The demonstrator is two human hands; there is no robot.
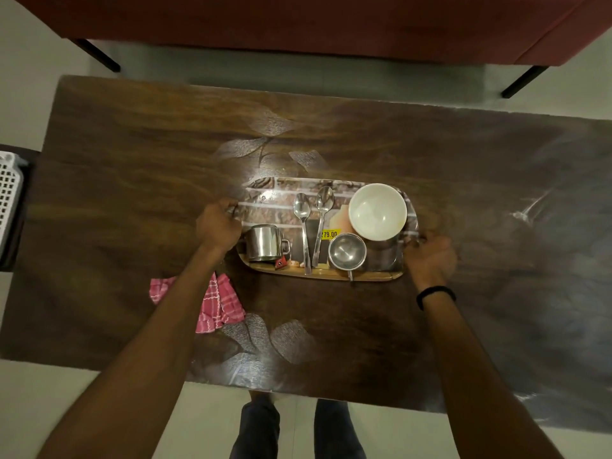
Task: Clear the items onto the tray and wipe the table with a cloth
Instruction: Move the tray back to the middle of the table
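Note:
A patterned oval tray [271, 193] sits mid-table on the dark wooden table [132, 167]. On it are a white bowl [377, 212], two steel spoons [303, 220], a steel mug [265, 242], a small steel cup [347, 252] and a small red wrapper [280, 262]. My left hand [217, 225] grips the tray's left end. My right hand [432, 256] grips its right end. A pink checked cloth [220, 301] lies on the table near the front left, partly hidden under my left forearm.
A dark red sofa [331, 24] with black legs stands beyond the table's far edge. A white plastic basket [10, 197] sits off the table's left end. My legs and the pale floor show below the near edge.

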